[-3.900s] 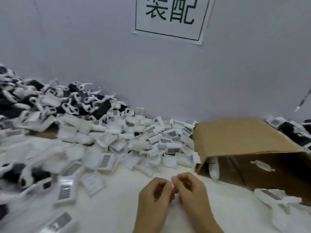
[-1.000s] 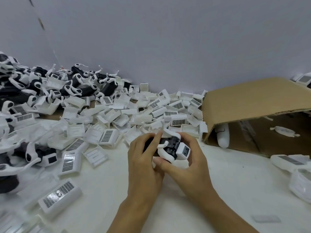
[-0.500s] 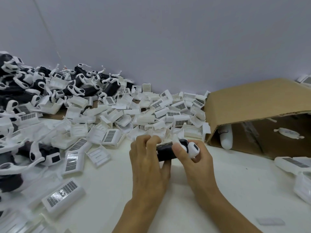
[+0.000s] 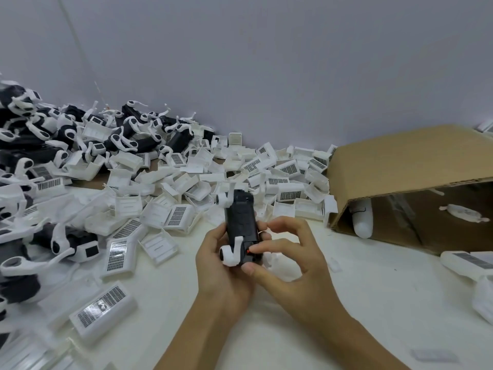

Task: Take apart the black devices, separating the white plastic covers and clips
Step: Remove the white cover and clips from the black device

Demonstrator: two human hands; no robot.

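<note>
A black device (image 4: pixel 241 225) stands upright in front of me, with a white clip (image 4: pixel 230 254) at its lower end and another white clip (image 4: pixel 226 196) at its top. My left hand (image 4: pixel 217 265) wraps it from the left. My right hand (image 4: pixel 288 260) pinches its lower right corner with thumb and forefinger, beside a small red spot. A white piece lies on the table behind my right hand, partly hidden.
Loose white covers (image 4: pixel 176 216) are heaped across the middle of the table. Assembled black devices (image 4: pixel 133 134) are piled at the back left. A cardboard box (image 4: pixel 405 166) lies on its side at the right, white parts inside. More white parts (image 4: pixel 464 261) lie at the far right.
The device was lying sideways between my hands with a white cover on its right end; now it stands upright without that cover. My right fingers have shifted to its lower corner.
</note>
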